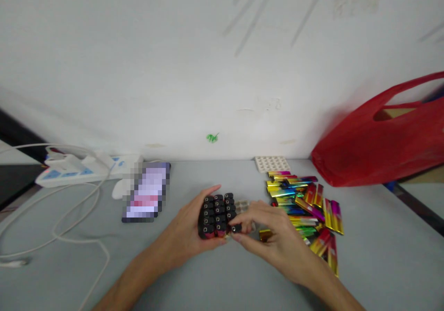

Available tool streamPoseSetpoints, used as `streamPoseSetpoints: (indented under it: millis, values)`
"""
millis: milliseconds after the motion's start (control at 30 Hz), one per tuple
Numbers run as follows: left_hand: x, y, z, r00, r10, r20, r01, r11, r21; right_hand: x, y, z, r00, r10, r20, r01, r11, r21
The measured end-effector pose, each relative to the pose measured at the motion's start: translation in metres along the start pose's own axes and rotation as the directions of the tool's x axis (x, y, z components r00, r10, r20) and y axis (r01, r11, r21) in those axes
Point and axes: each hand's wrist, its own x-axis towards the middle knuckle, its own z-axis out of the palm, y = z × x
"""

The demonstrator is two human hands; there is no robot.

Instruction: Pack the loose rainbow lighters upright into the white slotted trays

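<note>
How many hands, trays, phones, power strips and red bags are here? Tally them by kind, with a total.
Left hand and right hand: 2
Held tray and white tray: 2
Phone: 1
Power strip: 1
Red bag: 1
Total: 7

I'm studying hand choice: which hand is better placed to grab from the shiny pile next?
Probably the right hand: it's beside the shiny pile, though busy with a black-topped piece. The left hand is farther off, holding the black-topped cluster.

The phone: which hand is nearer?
Left. The left hand is right of the phone, apart from it; the right hand is farther right, at a black-topped piece.
</note>
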Motion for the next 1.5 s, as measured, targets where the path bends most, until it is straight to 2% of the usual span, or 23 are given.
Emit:
streamPoseSetpoints:
  millis: [133,200,267,333,400,467,533,667,767,867,967,1100,1200,1267,1333,1400,1500]
  values:
    - [0.0,0.002,0.0,1.0,-0.018,-0.008,0.018,1.0,0.018,-0.002,-0.001,0.002,0.998,0.036,-0.047,-0.037,0.999,-0.014]
    - [-0.001,0.002,-0.001,0.999,-0.031,-0.011,0.032,0.999,0.031,-0.001,0.003,0.001,0.987,0.021,-0.158,-0.041,0.991,-0.127]
    - [-0.001,0.002,-0.001,0.999,-0.043,-0.018,0.044,0.998,0.04,0.0,0.01,-0.001,0.96,-0.007,-0.279,-0.089,0.941,-0.327]
    - [-0.001,0.001,-0.001,0.999,-0.049,-0.018,0.049,0.998,0.042,0.001,0.018,-0.005,0.932,-0.015,-0.361,-0.195,0.819,-0.539]
    - [0.0,0.001,-0.001,0.999,-0.048,-0.008,0.049,0.998,0.032,0.002,0.023,-0.009,0.912,0.015,-0.409,-0.319,0.654,-0.686]
    - [-0.001,0.001,-0.001,0.998,-0.056,0.001,0.056,0.998,0.017,0.002,0.025,-0.013,0.893,0.054,-0.446,-0.411,0.503,-0.76]
    - [-0.001,0.002,-0.001,0.998,-0.068,0.006,0.068,0.998,0.001,0.002,0.025,-0.015,0.881,0.106,-0.46,-0.462,0.39,-0.796]
    - [-0.001,0.003,-0.001,0.996,-0.086,0.028,0.087,0.996,-0.032,0.001,0.026,-0.015,0.87,0.186,-0.456,-0.491,0.251,-0.834]
    - [0.0,0.003,-0.001,0.998,-0.063,0.009,0.063,0.998,-0.017,0.0,0.031,-0.013,0.893,0.16,-0.421,-0.448,0.229,-0.864]
    - [0.0,0.003,-0.001,0.998,-0.058,0.016,0.058,0.998,-0.03,-0.002,0.039,-0.013,0.911,0.104,-0.398,-0.412,0.239,-0.88]
    - [0.0,0.003,-0.001,0.997,-0.068,0.027,0.069,0.996,-0.048,-0.003,0.046,-0.012,0.92,0.064,-0.387,-0.388,0.299,-0.872]
    - [-0.002,0.002,-0.001,0.997,-0.068,0.021,0.069,0.997,-0.046,-0.001,0.048,-0.012,0.937,0.04,-0.347,-0.33,0.424,-0.843]
    - [-0.001,0.001,0.0,0.998,-0.055,0.01,0.056,0.998,-0.016,0.001,0.041,-0.01,0.967,0.012,-0.255,-0.213,0.591,-0.778]
    - [-0.001,0.0,0.0,0.999,-0.038,-0.007,0.038,0.999,0.022,0.002,0.033,-0.008,0.976,-0.031,-0.215,-0.126,0.724,-0.678]
    - [-0.001,0.0,0.0,0.999,-0.035,-0.017,0.036,0.999,0.037,0.002,0.026,-0.005,0.97,-0.049,-0.238,-0.093,0.83,-0.55]
    - [-0.001,0.001,-0.001,0.999,-0.035,-0.009,0.036,0.999,0.026,0.002,0.02,-0.003,0.949,-0.001,-0.314,-0.136,0.899,-0.416]
    - [0.0,0.003,-0.001,0.999,-0.043,-0.001,0.043,0.999,0.014,0.002,0.018,-0.001,0.882,0.185,-0.434,-0.272,0.951,-0.148]
